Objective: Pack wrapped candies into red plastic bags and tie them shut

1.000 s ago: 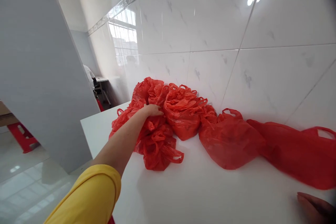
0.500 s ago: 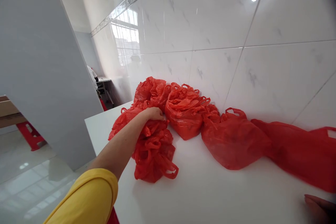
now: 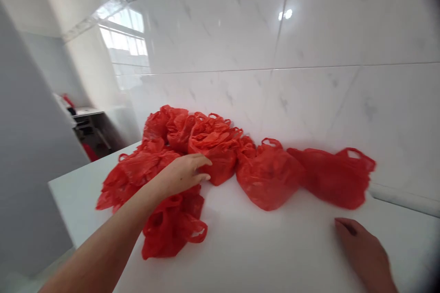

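Several red plastic bags lie bunched on a white table point(image 3: 240, 256). My left hand point(image 3: 187, 171) reaches over the left pile, thumb and fingers apart and nothing between them. Under that wrist is a crumpled red bag point(image 3: 165, 231) with a loop handle. Just beyond the fingertips sits a full-looking red bag point(image 3: 220, 160) with gathered folds. A rounded red bag point(image 3: 270, 183) rests right of it. Farther right, a flatter red bag point(image 3: 333, 178) lies against the wall. My right hand point(image 3: 366, 249) is over the right part of the table, fingers curled together, slightly blurred, with nothing visible in them.
A shiny tiled wall point(image 3: 309, 110) runs along the table's back edge. At the left stands a grey partition point(image 3: 27, 155). Behind it, a far desk point(image 3: 89, 112) shows with red and dark items near it.
The view has turned to the right. My left hand has come off the left pile toward the middle bag, its fingers now apart. More of my right hand has come into view.
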